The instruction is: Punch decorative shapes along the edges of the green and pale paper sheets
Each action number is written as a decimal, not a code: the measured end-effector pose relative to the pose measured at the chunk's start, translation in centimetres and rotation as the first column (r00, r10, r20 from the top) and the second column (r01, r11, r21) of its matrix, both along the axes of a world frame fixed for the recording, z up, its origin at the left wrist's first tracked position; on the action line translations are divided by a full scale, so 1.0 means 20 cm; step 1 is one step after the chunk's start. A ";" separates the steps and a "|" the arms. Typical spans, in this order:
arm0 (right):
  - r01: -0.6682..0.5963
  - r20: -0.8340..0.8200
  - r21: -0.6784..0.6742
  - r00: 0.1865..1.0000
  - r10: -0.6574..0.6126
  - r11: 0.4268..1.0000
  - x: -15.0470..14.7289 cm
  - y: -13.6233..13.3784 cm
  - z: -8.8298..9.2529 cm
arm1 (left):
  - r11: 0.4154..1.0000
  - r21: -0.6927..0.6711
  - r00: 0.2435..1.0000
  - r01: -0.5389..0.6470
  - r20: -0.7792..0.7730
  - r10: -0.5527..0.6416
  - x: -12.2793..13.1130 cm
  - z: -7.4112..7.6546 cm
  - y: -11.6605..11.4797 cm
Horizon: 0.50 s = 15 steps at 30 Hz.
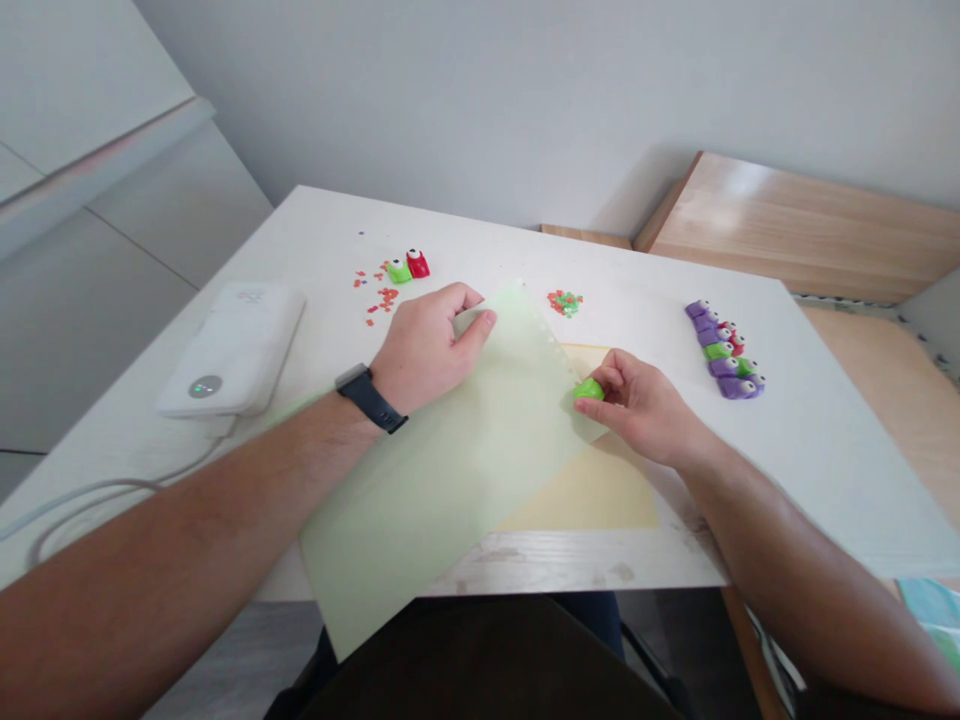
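Note:
My left hand [435,335], with a dark watch on its wrist, pinches the far edge of a pale green sheet of paper [442,470] between thumb and fingers. The sheet lies slanted, its near corner hanging over the table's front edge. Small notches run along its right edge. My right hand [637,400] grips a small bright green craft punch [589,390] at that edge. A yellow sheet [592,490] lies partly covered underneath. Beyond my left hand sit a green punch [398,271] and a red punch [418,264] with googly eyes, side by side.
Orange-red paper bits [386,299] are scattered at the back left, and a red and green pile of bits [565,303] lies back centre. Several purple, green and red punches [724,350] stand in a cluster at right. A white power bank [236,345] with a cable [191,465] lies left.

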State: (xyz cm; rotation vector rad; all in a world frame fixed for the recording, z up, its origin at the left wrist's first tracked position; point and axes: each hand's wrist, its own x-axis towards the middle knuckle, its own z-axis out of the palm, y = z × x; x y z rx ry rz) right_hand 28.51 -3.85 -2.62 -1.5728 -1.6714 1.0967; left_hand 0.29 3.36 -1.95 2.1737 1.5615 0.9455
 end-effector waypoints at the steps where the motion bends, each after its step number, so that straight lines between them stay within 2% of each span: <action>1: 0.001 0.010 0.004 1.000 -0.001 1.000 0.00 0.00 0.00 | 1.000 -0.001 1.000 -0.001 -0.002 0.001 0.00 0.00 0.00; 9: -0.022 0.111 0.053 0.994 0.016 0.998 0.00 -0.01 0.01 | 1.000 -0.006 1.000 0.006 -0.003 -0.006 0.00 0.01 0.00; 15: -0.040 0.104 0.069 0.994 0.033 0.997 0.01 0.00 0.02 | 1.000 -0.019 1.000 -0.016 -0.013 0.016 0.00 0.03 -0.01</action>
